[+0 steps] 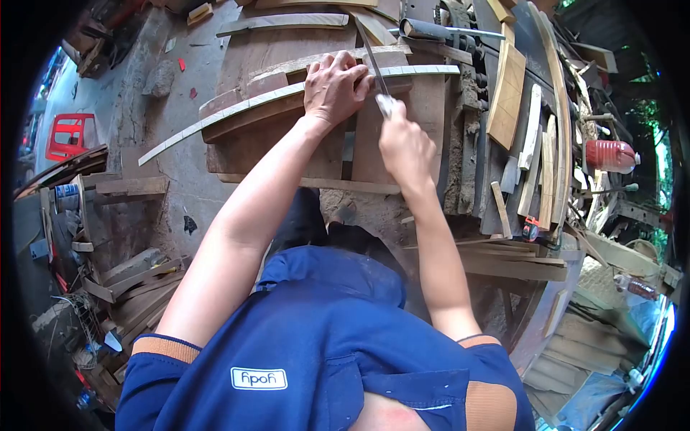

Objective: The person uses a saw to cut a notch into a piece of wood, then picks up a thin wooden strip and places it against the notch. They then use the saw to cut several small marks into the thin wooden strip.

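My right hand (407,142) is wrapped around the pale handle of a hand saw (373,61). Its thin blade points away from me and crosses a long, pale wooden strip (237,108) with cross marks along its length. Just left of the blade, my left hand (335,87) presses down on that strip, fingers curled over it. The strip lies on brown boards of a low workbench (284,147), its left end sticking out past the bench. Whether the teeth have cut into the wood is too small to tell.
More wood pieces (295,23) lie at the bench's far side. To the right are a machine table with planks (507,93), a tape measure (530,228) and a red plastic jug (611,156). A red chair (70,136) and stacked scrap wood (136,287) are on the left.
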A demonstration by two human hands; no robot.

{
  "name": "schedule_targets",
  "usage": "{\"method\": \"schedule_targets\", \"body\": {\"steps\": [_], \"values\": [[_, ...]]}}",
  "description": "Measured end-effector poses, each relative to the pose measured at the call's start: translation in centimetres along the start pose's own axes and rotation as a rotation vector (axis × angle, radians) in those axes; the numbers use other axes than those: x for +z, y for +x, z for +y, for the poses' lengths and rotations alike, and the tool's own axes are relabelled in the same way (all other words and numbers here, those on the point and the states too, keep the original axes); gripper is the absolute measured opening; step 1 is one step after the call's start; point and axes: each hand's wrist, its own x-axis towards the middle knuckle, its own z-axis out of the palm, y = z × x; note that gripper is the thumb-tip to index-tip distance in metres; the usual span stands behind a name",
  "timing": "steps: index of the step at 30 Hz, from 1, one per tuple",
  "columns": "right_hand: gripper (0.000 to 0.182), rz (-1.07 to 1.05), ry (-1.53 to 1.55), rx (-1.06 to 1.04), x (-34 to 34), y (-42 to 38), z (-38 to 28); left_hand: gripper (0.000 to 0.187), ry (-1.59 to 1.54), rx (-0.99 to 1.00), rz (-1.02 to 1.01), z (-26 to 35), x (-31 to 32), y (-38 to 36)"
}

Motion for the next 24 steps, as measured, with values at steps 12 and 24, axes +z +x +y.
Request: {"method": "schedule_targets", "body": {"steps": [12,24], "values": [[0.022,0.001,-0.014,0.006,-0.7,-1.6,0.2,0.02,0.0,-0.012,0.029,0.1,0.0,0.1],[0.025,-0.016,0.02,0.02,-0.3,-1.3,0.4,0.018,0.002,-0.013,0.024,0.1,0.2,-0.1]]}}
